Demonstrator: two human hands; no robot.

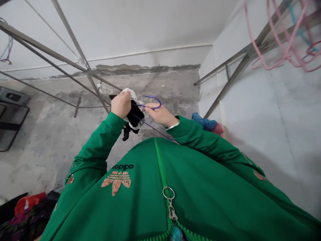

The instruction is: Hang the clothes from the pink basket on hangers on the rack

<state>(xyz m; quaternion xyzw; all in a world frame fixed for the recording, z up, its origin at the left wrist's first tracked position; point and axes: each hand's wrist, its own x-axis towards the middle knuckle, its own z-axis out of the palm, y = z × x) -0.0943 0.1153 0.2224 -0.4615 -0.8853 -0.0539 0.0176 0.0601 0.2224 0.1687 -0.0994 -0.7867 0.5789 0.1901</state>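
Note:
My left hand (121,104) is closed on a small black garment (136,115) with white lace trim. Black parts of the garment dangle below that hand. In my right hand (160,114) is a purple clothes hanger (155,97), gripped just under its hook. The hook curves up above my fingers. One end of the hanger runs left into the garment, and a thin purple bar slants down to the right toward my jacket. How far the hanger sits inside the cloth is partly hidden by my left hand.
Metal rack frames stand at the left (89,73) and right (248,52). Pink hangers (273,60) hang at upper right. Blue cloth (204,122) lies by the right wall. Piled clothes (30,211) are at lower left, and a black-framed stool (15,125) stands at far left.

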